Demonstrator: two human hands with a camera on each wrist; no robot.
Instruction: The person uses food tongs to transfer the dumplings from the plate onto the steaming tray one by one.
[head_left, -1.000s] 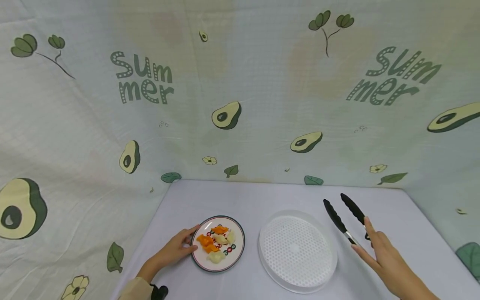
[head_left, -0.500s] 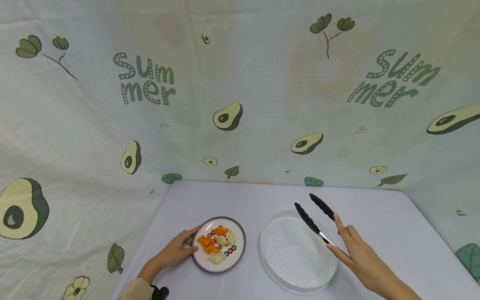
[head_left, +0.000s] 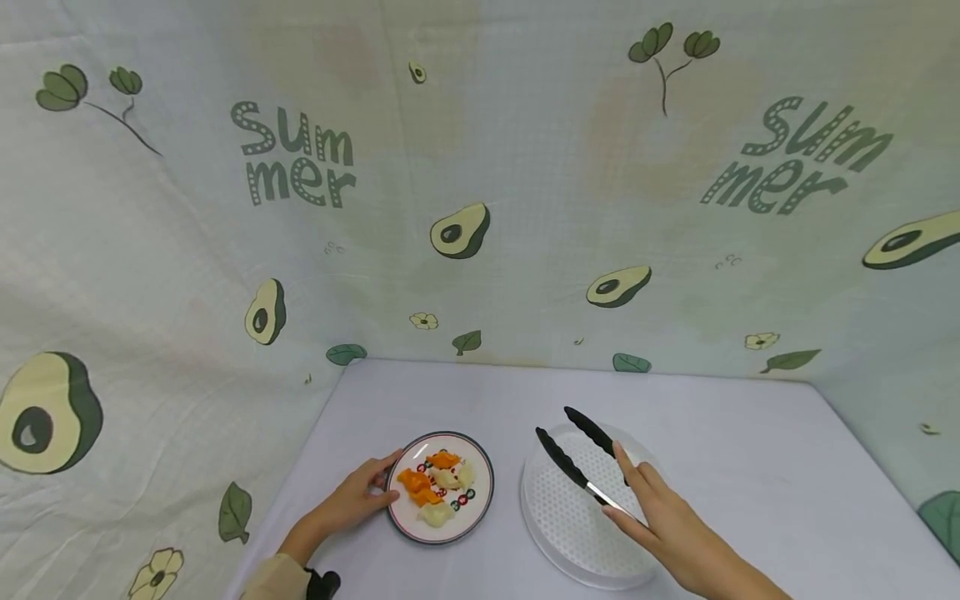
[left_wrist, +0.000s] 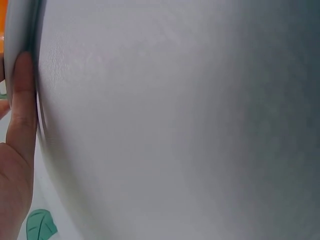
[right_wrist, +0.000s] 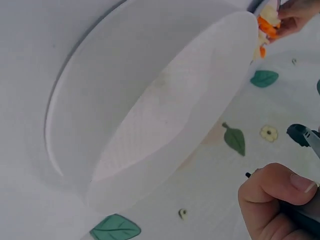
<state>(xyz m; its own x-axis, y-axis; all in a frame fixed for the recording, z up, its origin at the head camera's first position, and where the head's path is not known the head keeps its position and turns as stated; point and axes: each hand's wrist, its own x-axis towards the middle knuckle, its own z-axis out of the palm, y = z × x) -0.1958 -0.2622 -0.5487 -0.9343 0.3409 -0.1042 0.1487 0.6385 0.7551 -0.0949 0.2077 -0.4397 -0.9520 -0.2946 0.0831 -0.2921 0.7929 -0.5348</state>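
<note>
My left hand (head_left: 348, 502) grips the left rim of a small round plate (head_left: 478, 482) with thumb and fingers; in the left wrist view a finger (left_wrist: 22, 107) lies under its edge. On the plate lie orange dumplings (head_left: 417, 485) and pale ones (head_left: 435, 514), small and shaped like real or toy food. My right hand (head_left: 678, 529) holds black-tipped tongs (head_left: 562, 458), spread apart with nothing between the tips. They hang over a round white perforated steamer tray (head_left: 570, 533), overlapping its far left part in the head view. The right wrist view shows the thumb (right_wrist: 280, 187) on the tongs' handle.
Both dishes stand on a white table (head_left: 720, 433), the plate left of the tray with a narrow strip between them. Behind and to the sides hangs a pale curtain (head_left: 525, 167) printed with avocados, leaves and lettering. A black wrist strap (head_left: 322, 585) sits by the left sleeve.
My right hand has carried the spread tongs leftward, from right of the tray to over it. The left hand and the plate have stayed in place.
</note>
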